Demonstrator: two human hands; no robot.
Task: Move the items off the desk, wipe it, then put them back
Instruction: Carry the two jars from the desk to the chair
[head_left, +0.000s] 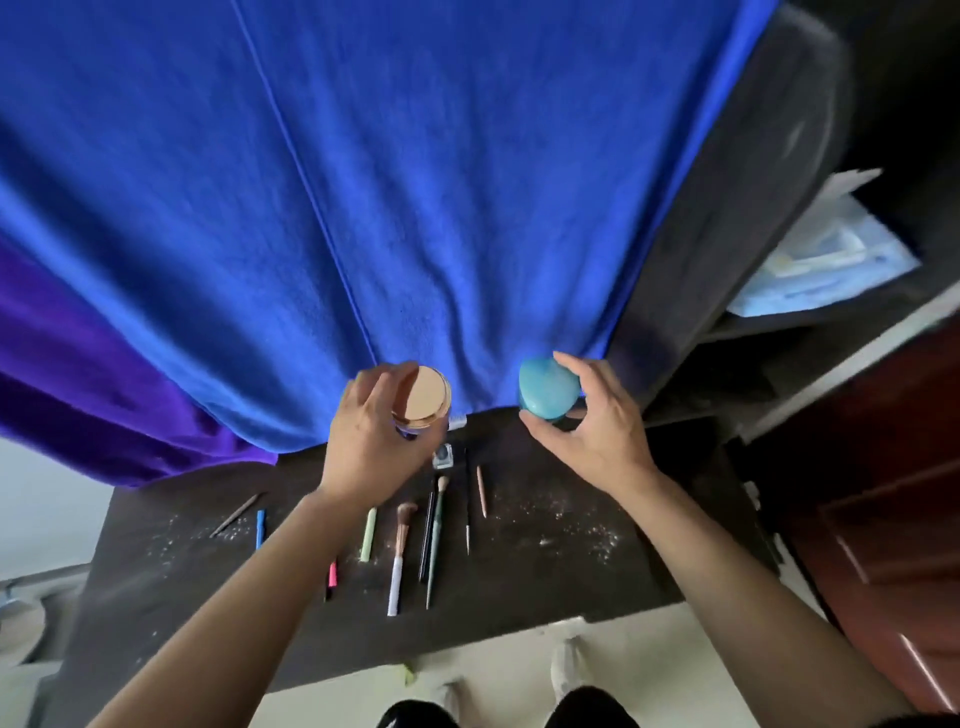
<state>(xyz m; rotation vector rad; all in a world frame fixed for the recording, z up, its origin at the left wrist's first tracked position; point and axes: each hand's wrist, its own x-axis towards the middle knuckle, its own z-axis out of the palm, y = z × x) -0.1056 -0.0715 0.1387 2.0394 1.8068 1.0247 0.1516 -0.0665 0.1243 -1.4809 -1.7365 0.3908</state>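
My left hand (366, 436) grips a round jar with a tan lid (423, 400) above the far edge of the dark desk (545, 577). My right hand (597, 431) holds a teal rounded case (548, 387) at about the same height. On the desk below lie several makeup brushes and pencils: a white-handled brush (399, 561), a green stick (369, 535), a pink pencil (332, 574), a blue pencil (260, 529), a green-handled brush (435, 540) and a thin tan pencil (481, 491). A small square compact (444, 456) sits between my hands. White powder specks cover the desk.
A blue cloth (389, 208) hangs behind the desk, with a purple cloth (104, 389) at its left. A shelf at the right holds a light blue packet (831, 260). A reddish wooden door (893, 519) stands at the right. My shoes (566, 670) show on the pale floor.
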